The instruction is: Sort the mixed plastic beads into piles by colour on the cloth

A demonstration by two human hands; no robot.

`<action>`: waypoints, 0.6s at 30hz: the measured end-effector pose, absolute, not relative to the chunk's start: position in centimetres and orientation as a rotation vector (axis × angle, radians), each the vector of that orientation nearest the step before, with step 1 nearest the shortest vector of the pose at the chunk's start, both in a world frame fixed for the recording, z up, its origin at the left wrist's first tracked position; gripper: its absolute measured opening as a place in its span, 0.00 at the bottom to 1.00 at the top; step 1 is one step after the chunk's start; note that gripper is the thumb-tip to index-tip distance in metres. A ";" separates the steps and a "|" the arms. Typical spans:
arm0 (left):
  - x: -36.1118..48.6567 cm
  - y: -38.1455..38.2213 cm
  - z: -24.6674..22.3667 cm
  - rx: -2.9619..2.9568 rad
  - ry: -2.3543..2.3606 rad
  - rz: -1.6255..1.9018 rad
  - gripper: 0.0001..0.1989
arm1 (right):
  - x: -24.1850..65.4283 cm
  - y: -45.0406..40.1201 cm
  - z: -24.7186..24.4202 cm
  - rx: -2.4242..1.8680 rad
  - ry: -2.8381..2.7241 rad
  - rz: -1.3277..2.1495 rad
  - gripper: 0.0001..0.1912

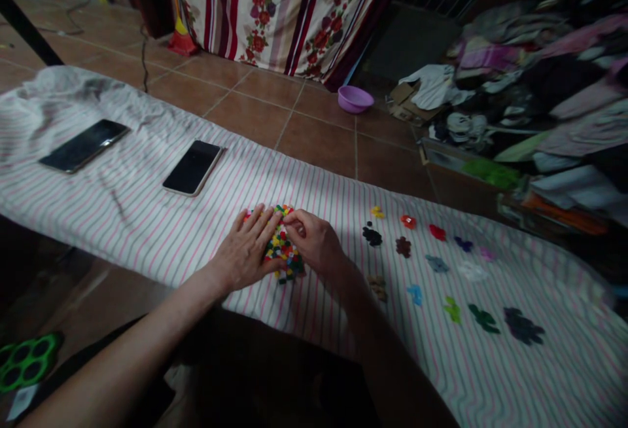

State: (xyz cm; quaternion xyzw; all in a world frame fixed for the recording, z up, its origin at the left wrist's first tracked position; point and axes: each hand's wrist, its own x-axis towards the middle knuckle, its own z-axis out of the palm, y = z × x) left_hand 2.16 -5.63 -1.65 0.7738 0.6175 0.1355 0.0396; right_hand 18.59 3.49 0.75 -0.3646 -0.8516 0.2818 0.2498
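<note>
A pile of small mixed-colour pieces lies on a striped cloth. Spread flat over the left part of the pile is my left hand, its fingers extended. My right hand is at the pile's upper right, thumb and index finger pinched together; what lies between them, if anything, is too small to tell. Right of my hands, pieces sit in small single-colour groups, among them black, brown, red, light blue, dark green and white.
Two phones, one dark and one light-edged, lie on the cloth at the left. Beyond its far edge are a tiled floor, a purple basin and a floral curtain. Clothes are heaped at the right.
</note>
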 end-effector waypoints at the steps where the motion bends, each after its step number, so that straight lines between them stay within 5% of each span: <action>1: 2.2 -5.5 -1.7 2.361 1.914 0.426 0.39 | 18.8 3.5 0.7 -1.000 -2.363 0.731 0.07; 6: 2.0 -4.9 -1.7 2.331 1.975 0.469 0.26 | 18.8 3.1 0.0 -0.908 -2.449 0.647 0.09; 18: 2.3 -4.5 -1.8 2.455 1.887 0.593 0.26 | 19.2 3.3 0.9 -0.970 -2.297 0.677 0.10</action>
